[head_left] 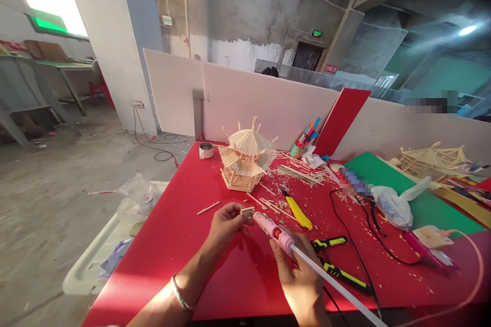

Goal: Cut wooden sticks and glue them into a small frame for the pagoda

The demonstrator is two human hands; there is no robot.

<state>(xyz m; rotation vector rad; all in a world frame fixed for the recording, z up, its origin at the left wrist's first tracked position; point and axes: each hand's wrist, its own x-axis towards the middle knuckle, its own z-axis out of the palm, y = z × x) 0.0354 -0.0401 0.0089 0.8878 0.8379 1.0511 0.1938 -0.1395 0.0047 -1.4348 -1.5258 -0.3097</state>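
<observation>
Low over the red tabletop, my left hand (230, 222) pinches a short piece of wooden stick (247, 210) between thumb and fingertips. My right hand (299, 265) is wrapped round a pink hot glue gun (274, 230), whose nozzle is at the stick piece; whether they touch I cannot tell. A long white glue stick (333, 283) runs out of the gun's back end. Beyond my hands stands a small pavilion model (247, 156) built of wooden sticks, with a tiered roof. One loose stick (208, 208) lies left of my left hand.
Right of my hands lie a yellow utility knife (297, 209) and black-and-yellow pliers (341, 265). Loose sticks (303, 171) and wood scraps are scattered near the model. A tin (206, 150) stands at the back left, a pen holder (297, 149) at the back. Black cables (347, 235) cross the right side.
</observation>
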